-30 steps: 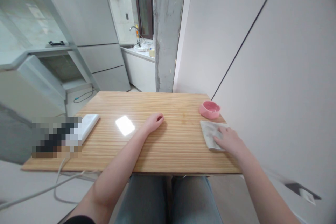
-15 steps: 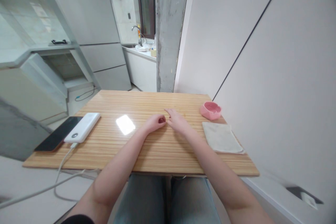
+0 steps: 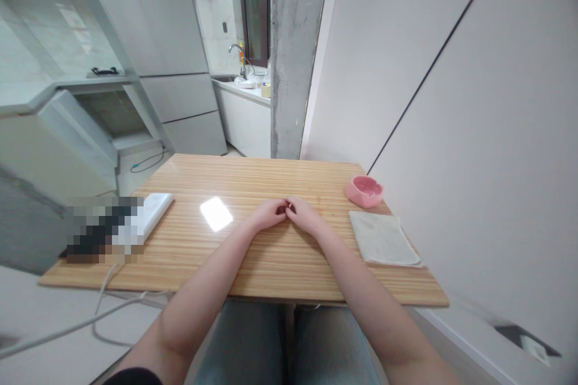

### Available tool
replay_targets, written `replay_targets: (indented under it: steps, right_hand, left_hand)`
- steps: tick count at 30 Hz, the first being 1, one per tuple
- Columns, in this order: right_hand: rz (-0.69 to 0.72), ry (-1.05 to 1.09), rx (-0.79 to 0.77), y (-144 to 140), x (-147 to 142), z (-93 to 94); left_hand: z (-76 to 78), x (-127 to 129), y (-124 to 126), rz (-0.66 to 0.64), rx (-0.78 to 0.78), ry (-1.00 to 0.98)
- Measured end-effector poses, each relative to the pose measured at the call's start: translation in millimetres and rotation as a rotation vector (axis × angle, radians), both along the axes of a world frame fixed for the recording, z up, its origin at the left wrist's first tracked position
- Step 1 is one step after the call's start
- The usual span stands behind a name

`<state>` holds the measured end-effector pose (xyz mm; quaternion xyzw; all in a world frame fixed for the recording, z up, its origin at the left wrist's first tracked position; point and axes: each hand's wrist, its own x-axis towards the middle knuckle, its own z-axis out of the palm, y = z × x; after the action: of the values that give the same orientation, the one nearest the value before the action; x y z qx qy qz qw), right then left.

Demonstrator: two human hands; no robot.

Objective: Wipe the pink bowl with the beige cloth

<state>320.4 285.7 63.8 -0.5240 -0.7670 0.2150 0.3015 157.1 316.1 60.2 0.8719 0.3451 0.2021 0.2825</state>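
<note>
My left hand (image 3: 267,214) and my right hand (image 3: 305,215) rest side by side on the middle of the wooden table (image 3: 253,258), fingertips touching each other. Both have loosely curled fingers and hold nothing. A folded grey-white cloth (image 3: 383,239) lies flat to the right of my right hand, apart from it. Just beyond the cloth, by the table's far right corner, sits a pink ashtray (image 3: 365,190).
A white power bank (image 3: 153,212) with a cable (image 3: 106,298) lies at the table's left side, next to a dark flat device that is blurred out. A white wall runs close along the right. A concrete pillar (image 3: 293,54) and kitchen counter stand behind the table.
My right hand left the cloth and moved left across the table until it met my left hand. The left hand stayed in place.
</note>
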Motion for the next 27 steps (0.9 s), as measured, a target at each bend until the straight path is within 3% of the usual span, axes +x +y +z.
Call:
replay_targets:
  steps: [1,2,6,8,12,17,23,27]
  right_hand:
    - [-0.018,-0.018,0.008,-0.6,13.4,5.5]
    - [-0.135,-0.03,0.042,-1.7,29.9,11.2]
    - [-0.93,-0.216,0.217,-8.7,100.9,22.4]
    - [-1.057,-0.294,0.127,-11.5,121.6,18.7]
    - [-0.984,-0.397,-0.017,-11.2,130.5,9.4]
    - [-0.896,-0.345,0.015,-7.4,122.8,18.2]
    - [-0.308,-0.221,0.264,-5.5,60.1,25.8]
    - [-0.025,-0.183,0.29,-9.8,14.2,20.4]
  left_hand:
    - [0.0,-0.6,-0.1,0.002,-0.013,-0.001]
    - [0.2,-1.1,-0.3,0.004,-0.026,-0.003]
    - [2.7,-1.2,-1.8,0.019,-0.062,-0.002]
    - [4.2,-0.8,-2.4,0.023,-0.064,0.002]
    - [4.5,-1.2,-2.7,0.018,-0.051,0.009]
    - [2.0,0.5,-3.6,0.05,0.037,0.012]
    - [14.8,3.3,-10.2,0.216,0.425,-0.1]
    - [26.6,-2.6,-11.0,0.084,0.534,-0.021]
